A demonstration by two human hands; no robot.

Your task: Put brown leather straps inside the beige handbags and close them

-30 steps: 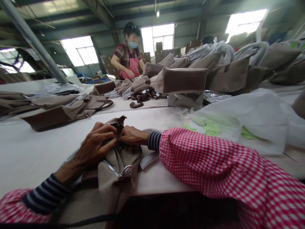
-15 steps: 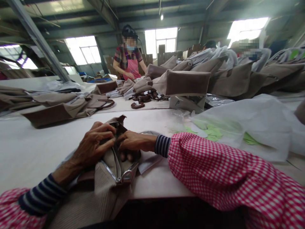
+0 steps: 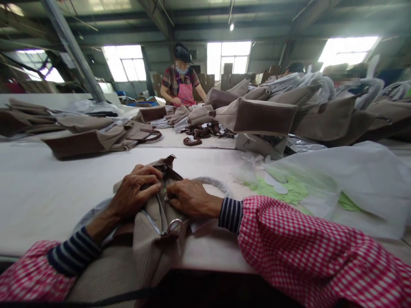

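Observation:
A beige fabric bag (image 3: 154, 239) with a metal zipper lies across the near edge of the white table (image 3: 48, 192). My left hand (image 3: 135, 192) is closed on the bag's fabric beside the zipper opening. Facing it, my right hand (image 3: 191, 199) pinches the other side of the opening, fingers curled. The zipper pull (image 3: 173, 224) shows just below both hands. A brown trim piece (image 3: 167, 164) of the bag sticks up behind my fingers.
A white plastic bag (image 3: 346, 184) over green paper pieces (image 3: 289, 192) lies to the right. Finished beige and brown bags (image 3: 257, 115) are piled at the back and left. Brown handles (image 3: 205, 130) lie mid-table. A person in a pink apron (image 3: 183, 83) works at the far end.
My right hand has come out of the bag's opening and now rests on top of the fabric. The view has shifted slightly; my left hand keeps its hold.

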